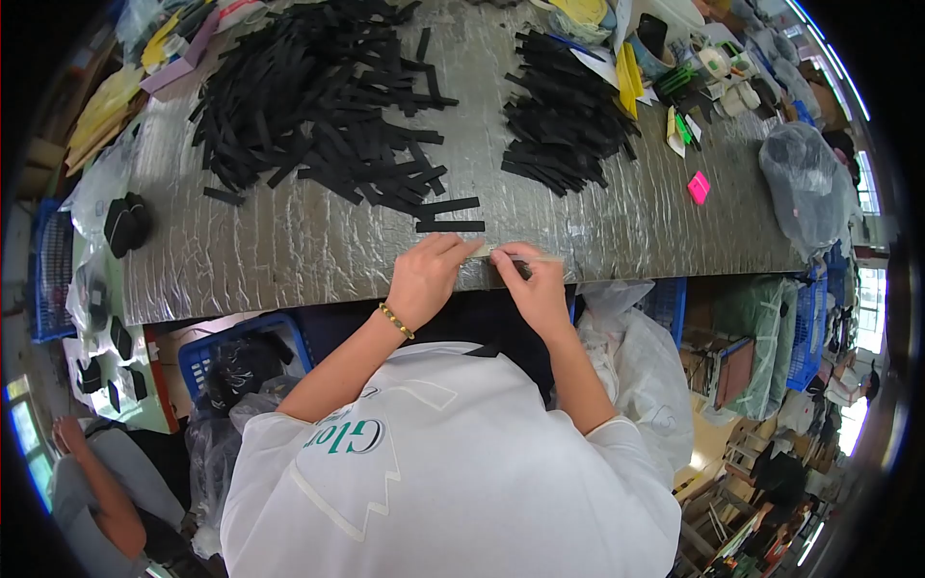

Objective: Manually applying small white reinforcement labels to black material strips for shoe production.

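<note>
My left hand (426,277) is at the near edge of the table, fingers drawn together at one end of a thin pale strip (481,252). Opposite it, my right hand (532,287) pinches the same strip between thumb and fingers, and a slim end sticks out to its right. What kind of strip it is I cannot make out. Just beyond my left fingers lies a short black strip (453,226), with another one behind it. A large loose heap of black strips (308,106) spreads at the back left. A smaller, more aligned pile (564,116) lies to its right.
The table (279,260) has a shiny, wrinkled covering. On its right are a pink piece (699,188), markers and a stuffed clear plastic bag (807,178). Blue baskets (246,352) and white sacks (641,366) stand below the near edge. Another person (106,482) sits at lower left.
</note>
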Tool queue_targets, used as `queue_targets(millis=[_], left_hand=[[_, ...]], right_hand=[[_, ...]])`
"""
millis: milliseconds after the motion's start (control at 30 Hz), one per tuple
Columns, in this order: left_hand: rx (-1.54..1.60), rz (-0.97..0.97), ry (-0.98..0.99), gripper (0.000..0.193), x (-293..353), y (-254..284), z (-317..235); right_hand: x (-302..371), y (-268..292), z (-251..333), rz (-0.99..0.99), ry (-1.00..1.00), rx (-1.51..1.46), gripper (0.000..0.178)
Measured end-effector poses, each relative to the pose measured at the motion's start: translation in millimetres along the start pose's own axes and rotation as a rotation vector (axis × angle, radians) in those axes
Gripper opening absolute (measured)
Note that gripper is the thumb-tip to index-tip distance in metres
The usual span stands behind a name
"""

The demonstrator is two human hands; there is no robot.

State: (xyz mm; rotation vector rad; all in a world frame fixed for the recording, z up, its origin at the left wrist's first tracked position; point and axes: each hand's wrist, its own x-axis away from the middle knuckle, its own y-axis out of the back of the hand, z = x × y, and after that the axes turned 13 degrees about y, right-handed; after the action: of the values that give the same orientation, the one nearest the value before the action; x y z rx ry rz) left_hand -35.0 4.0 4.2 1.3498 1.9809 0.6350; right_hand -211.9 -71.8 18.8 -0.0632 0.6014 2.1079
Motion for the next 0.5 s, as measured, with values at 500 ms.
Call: queue_targets(millis=[500], left_hand=[[0.119,-0.005,0.059,0.038,1.6,-2.3,4.4]], right_hand=[[-10.5,-18.1,6.7,0.071,0.198,0.191,0.013]])
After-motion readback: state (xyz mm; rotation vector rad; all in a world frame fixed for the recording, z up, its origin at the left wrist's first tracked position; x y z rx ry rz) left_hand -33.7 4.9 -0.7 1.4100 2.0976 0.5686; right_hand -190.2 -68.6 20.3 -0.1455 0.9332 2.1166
